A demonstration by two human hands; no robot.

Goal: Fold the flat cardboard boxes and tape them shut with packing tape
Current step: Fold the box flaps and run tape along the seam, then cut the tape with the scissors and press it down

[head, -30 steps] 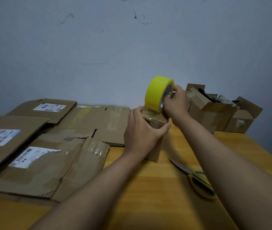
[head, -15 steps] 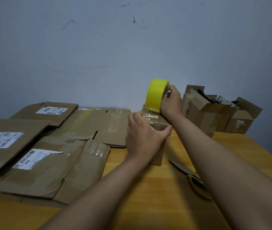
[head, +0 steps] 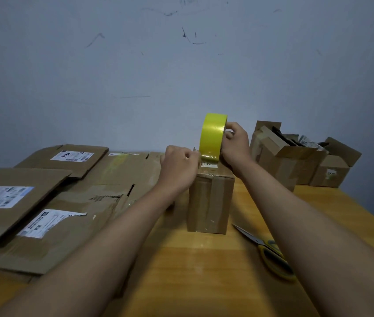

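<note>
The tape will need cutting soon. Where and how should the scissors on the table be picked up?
Grip the scissors by the yellow handle loops, coming from above on the near side. They lie flat on the table, blades pointing away toward the box, so the loops are nearest and safest.

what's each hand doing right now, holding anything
Left hand: fingers curled at the top edge of the box, seemingly pinching the tape end; not certain.
Right hand: gripping the yellow tape roll on the box top.

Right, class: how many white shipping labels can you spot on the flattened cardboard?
4: far sheet label, left sheet label, torn near label, rear strip. Others may be hidden.
</note>
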